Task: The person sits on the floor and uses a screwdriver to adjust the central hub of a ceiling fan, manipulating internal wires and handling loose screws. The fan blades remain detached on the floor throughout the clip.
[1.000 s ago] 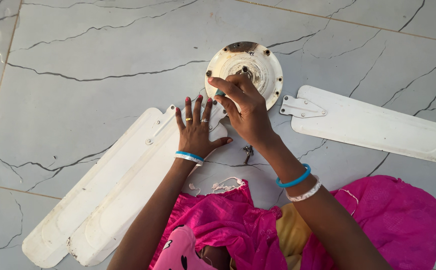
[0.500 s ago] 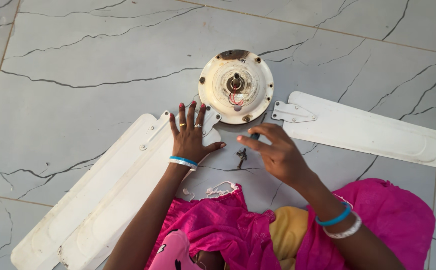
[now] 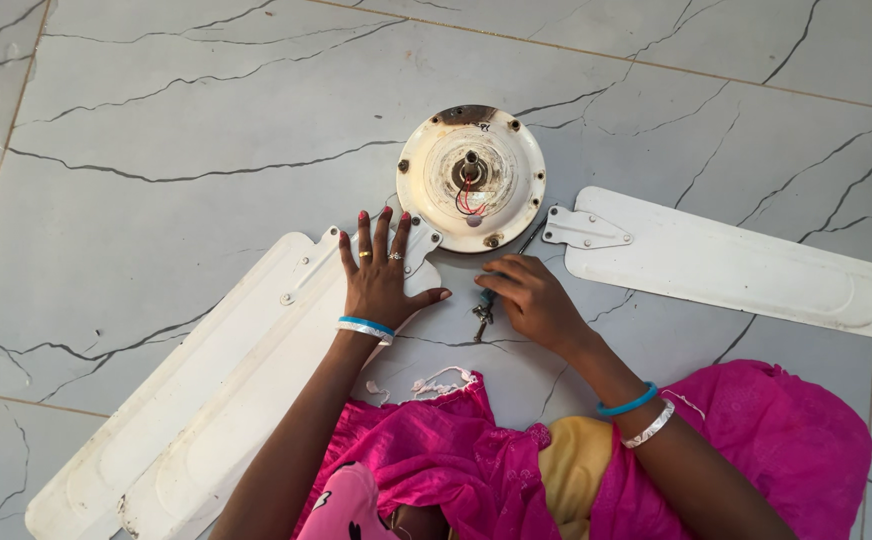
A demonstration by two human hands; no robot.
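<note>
Grey marbled floor tiles (image 3: 206, 120) are filling the whole view, and I am looking down over a lap of pink cloth (image 3: 476, 470). Going from the left, two white fan blades (image 3: 186, 400) are lying stacked at a slant. My left hand (image 3: 381, 280) is pressing flat on their upper ends, fingers spread, gripping nothing. Beside it, the round cream fan motor hub (image 3: 471, 178) is lying face up with red wires showing at its centre. Just below the hub, my right hand (image 3: 534, 300) is curling over a small dark tool (image 3: 484, 312) on the tile, fingertips touching it; I cannot tell whether it is gripped. A third blade (image 3: 736, 265) is lying apart on the right. I am judging that the stacked blades could slide, or the exposed wires snag.
</note>
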